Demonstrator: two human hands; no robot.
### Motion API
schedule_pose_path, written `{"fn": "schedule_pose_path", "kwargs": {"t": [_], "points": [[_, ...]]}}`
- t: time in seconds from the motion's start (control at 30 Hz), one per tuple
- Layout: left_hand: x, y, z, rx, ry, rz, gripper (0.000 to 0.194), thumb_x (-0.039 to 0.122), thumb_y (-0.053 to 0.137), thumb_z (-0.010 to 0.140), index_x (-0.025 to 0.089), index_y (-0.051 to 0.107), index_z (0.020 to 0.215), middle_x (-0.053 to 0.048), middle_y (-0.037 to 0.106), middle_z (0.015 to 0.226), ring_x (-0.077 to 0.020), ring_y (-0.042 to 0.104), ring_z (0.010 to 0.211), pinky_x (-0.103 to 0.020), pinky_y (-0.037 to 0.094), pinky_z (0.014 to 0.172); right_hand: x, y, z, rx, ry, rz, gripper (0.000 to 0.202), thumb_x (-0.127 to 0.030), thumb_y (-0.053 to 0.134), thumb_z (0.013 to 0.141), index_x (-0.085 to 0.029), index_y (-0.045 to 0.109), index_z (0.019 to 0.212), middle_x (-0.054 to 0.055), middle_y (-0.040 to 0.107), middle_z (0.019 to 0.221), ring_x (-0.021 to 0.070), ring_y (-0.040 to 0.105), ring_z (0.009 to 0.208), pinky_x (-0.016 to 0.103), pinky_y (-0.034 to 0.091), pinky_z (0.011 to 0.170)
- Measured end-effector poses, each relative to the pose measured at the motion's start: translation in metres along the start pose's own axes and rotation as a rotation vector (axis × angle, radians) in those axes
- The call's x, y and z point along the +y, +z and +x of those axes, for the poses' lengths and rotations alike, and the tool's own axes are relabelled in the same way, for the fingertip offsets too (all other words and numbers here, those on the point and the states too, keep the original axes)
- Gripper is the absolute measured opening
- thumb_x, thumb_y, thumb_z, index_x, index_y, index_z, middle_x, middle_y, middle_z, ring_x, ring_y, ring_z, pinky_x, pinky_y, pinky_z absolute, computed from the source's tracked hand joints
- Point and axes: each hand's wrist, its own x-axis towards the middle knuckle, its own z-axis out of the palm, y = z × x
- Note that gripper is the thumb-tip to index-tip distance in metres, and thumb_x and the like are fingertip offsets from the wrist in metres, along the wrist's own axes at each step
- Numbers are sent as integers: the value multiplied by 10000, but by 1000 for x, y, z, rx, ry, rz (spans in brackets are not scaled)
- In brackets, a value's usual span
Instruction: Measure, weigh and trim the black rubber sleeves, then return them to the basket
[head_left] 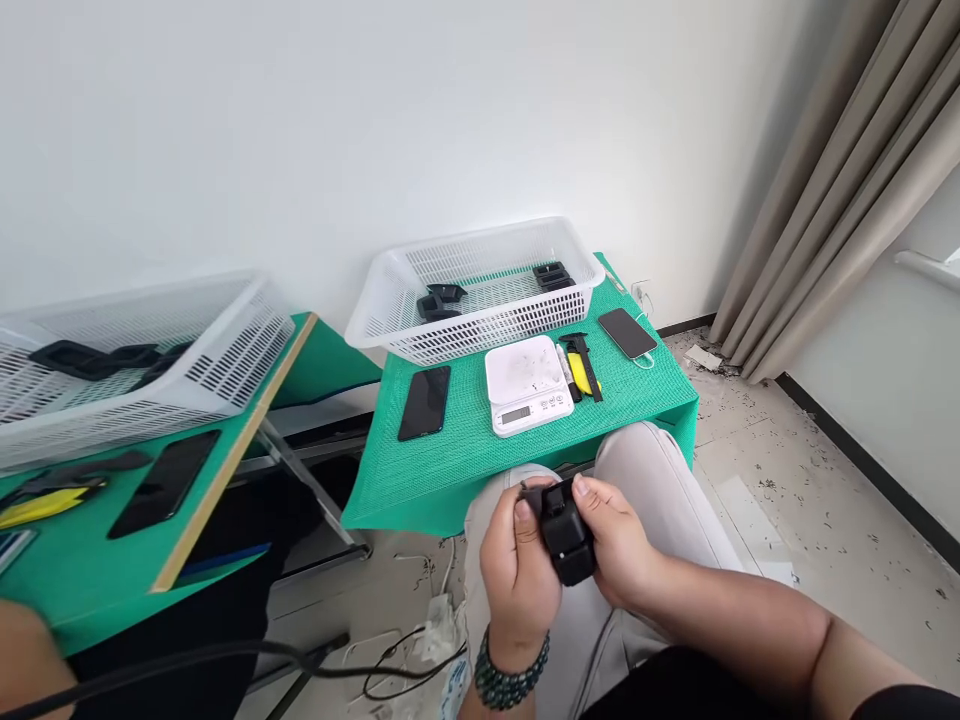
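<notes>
Over my lap, my left hand [519,560] and my right hand [615,535] are closed around a black moulded part [568,540]. It looks blocky, with rounded edges and a raised piece at the top; its exact kind I cannot make out. Both thumbs press on its upper end, and my fingers are mostly hidden behind it. Just beyond my knees, a white digital kitchen scale [525,375] sits on the green-covered table [465,450], with dark specks on its plate. Right of the scale lie a black caliper [590,370] and a yellow-handled tool [577,372].
A white plastic basket [480,335] with several black parts stands at the back. Phones [424,403] [628,333] lie at both sides of the scale. At left is another table with a basket [217,370] and a person's arm [26,655]. A cable [300,655] crosses below.
</notes>
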Motion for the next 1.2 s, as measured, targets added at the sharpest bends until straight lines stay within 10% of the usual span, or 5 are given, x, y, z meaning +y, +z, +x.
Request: {"fn": "schedule_pose_path", "kwargs": {"t": [0.17, 0.4, 0.63, 0.93, 1.2], "points": [[-1, -4, 7, -109, -22, 2, 574, 693, 454, 980, 202, 719, 842, -81, 747, 847, -238, 697, 810, -335, 574, 745, -3, -12, 1, -172, 91, -128, 658, -794, 767, 712, -206, 506, 574, -58, 405, 531, 87, 302, 513, 256, 225, 497], [-31, 5, -15, 130, -109, 77, 633, 773, 507, 904, 196, 727, 1042, -116, 766, 1055, -301, 704, 1019, -402, 579, 878, -20, -24, 15, -60, 195, -47, 504, -591, 920, 615, -162, 657, 621, -38, 580, 540, 84, 439, 496, 228, 309, 492], [-26, 7, -7, 24, -147, 54, 501, 652, 451, 979, 215, 620, 802, -28, 636, 674, -194, 601, 617, -302, 514, 569, -49, -33, 15, -61, 285, 189, 337, -360, 849, 682, -175, 808, 960, 33, 761, 893, 177, 641, 787, 276, 492, 681], [-4, 38, -33, -98, -120, -49, 439, 574, 493, 981, 218, 585, 741, 11, 527, 594, -156, 483, 537, -280, 406, 502, -16, -23, 10, 69, -8, 324, 370, -444, 947, 661, -223, 673, 778, -36, 604, 705, 132, 489, 667, 251, 410, 639], [-23, 29, -19, 236, -48, -21, 460, 585, 505, 963, 233, 513, 667, 29, 505, 574, -145, 464, 534, -278, 401, 507, -4, -11, 1, 22, -56, 269, 381, -496, 911, 683, -251, 699, 883, -1, 659, 794, 195, 563, 771, 340, 463, 765]]}}
